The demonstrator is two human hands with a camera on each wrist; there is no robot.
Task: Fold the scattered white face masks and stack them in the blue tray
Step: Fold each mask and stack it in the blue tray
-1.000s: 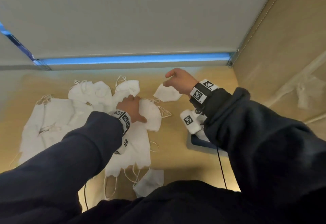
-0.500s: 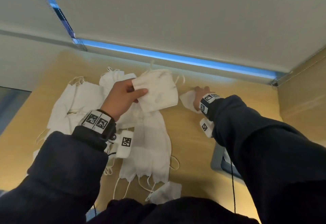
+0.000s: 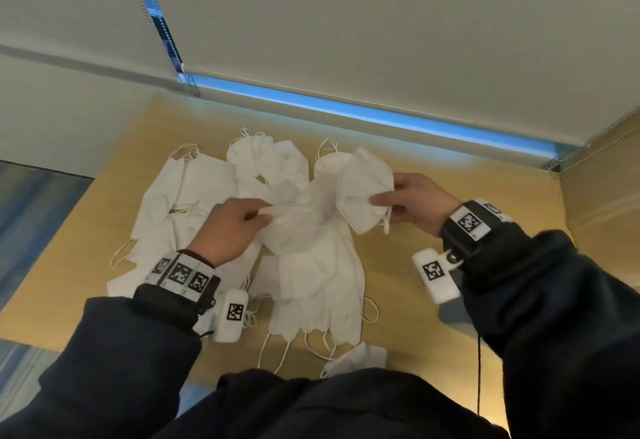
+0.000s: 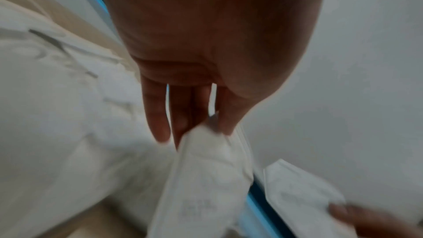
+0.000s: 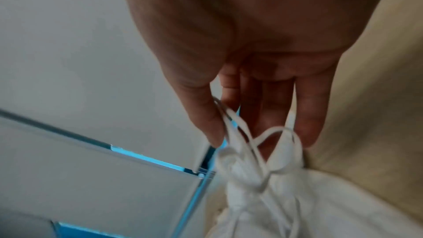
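Hands raised over tan wooden tabletop (image 3: pixel 408 276). Left hand (image 3: pixel 227 227) pinches one end of a white pleated fabric face mask (image 3: pixel 298 224); right hand (image 3: pixel 414 203) pinches another white mask (image 3: pixel 362 193) by edge and ear loops (image 5: pixel 247 138). Remaining white masks (image 3: pixel 194 203) lie scattered beneath, overlapping. Blue tray mostly hidden behind right sleeve (image 3: pixel 554 300).

Occlusions and blur

blue tray (image 3: pixel 453 315) mostly hidden behind right sleeve (image 3: pixel 554 317) (only a sliver shows); left wrist view motion-blurred, printed text on held mask (image 4: pixel 201 184) unreadable; lowest mask (image 3: pixel 360 357) partly covered by torso.
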